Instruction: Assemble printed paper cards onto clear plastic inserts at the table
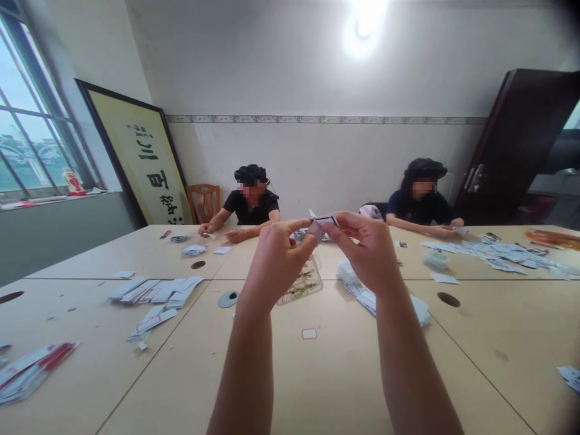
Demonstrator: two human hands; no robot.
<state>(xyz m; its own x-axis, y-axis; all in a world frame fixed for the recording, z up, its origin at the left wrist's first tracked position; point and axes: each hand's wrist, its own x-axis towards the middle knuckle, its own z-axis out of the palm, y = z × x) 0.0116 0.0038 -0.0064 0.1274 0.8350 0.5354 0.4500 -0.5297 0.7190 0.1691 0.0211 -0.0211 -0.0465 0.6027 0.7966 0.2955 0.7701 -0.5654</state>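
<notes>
Raised over the table, my left hand (275,260) and my right hand (369,246) pinch a small white paper packet (319,229) between thumbs and fingers. A dark strip shows along the packet's upper edge, and its exact kind is not clear. Beneath the hands lies a clear tray (321,279) with gold-coloured metal pieces, partly hidden by my left hand. White packets (419,309) are piled behind my right forearm. A small red-bordered label (309,334) rests on the table between my forearms.
Stacks of white packets (156,291) lie on the left of the pale table (326,386). More packets (502,254) spread across the far right. Two people (251,208) (419,208) sit opposite, handling small items. A grey round cap (228,299) and cable holes (448,299) interrupt the tabletop.
</notes>
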